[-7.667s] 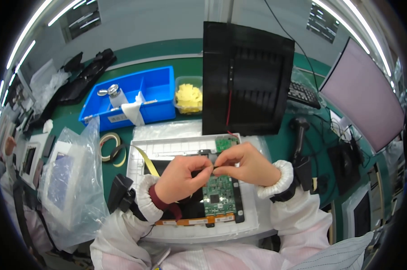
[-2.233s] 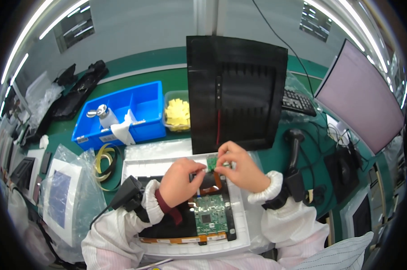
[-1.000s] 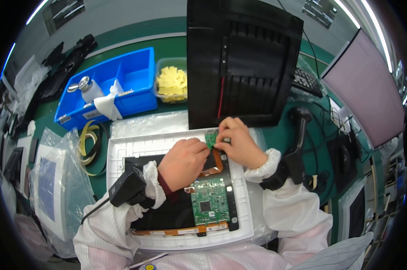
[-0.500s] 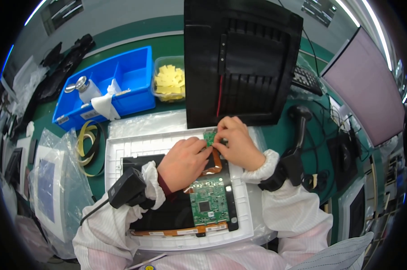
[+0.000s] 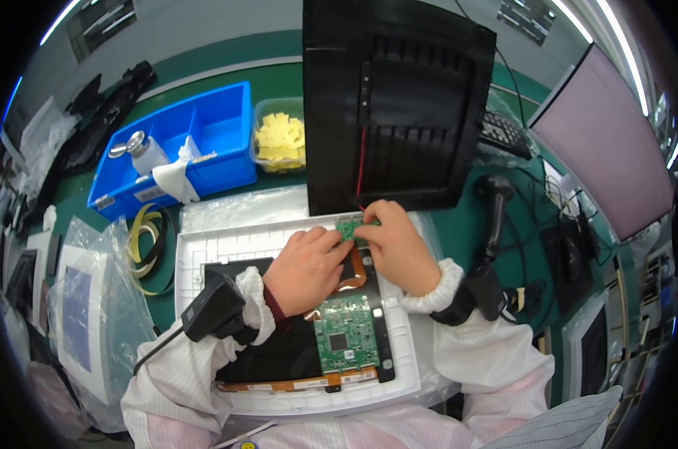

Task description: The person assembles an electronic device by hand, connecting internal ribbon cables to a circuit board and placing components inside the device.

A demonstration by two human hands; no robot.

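A white plastic frame (image 5: 195,254) lies flat before me with a black panel (image 5: 279,367) in it. Its far edge carries a small green circuit board (image 5: 346,227). The bent fingers of my left hand (image 5: 305,268) hold this board at its near left side. At the board's right my right hand (image 5: 400,253) pinches thumb and index finger together; what lies between the tips is hidden. A red wire (image 5: 360,161) runs down the upright black cover (image 5: 421,112) towards those fingertips. An orange flat cable (image 5: 356,271) and a larger green circuit board (image 5: 346,337) lie nearer me.
Behind on the left stand a blue divided bin (image 5: 230,142) with a pump bottle (image 5: 149,156) and a clear tub of yellow pieces (image 5: 280,138). Tape rolls (image 5: 146,251) lie left. A handheld scanner (image 5: 494,206), a keyboard (image 5: 503,133) and a monitor (image 5: 604,146) are on the right.
My right hand has turned slightly and its fingers have shifted at the small board's right side. My left hand stays on the board. The whole view has moved a little.
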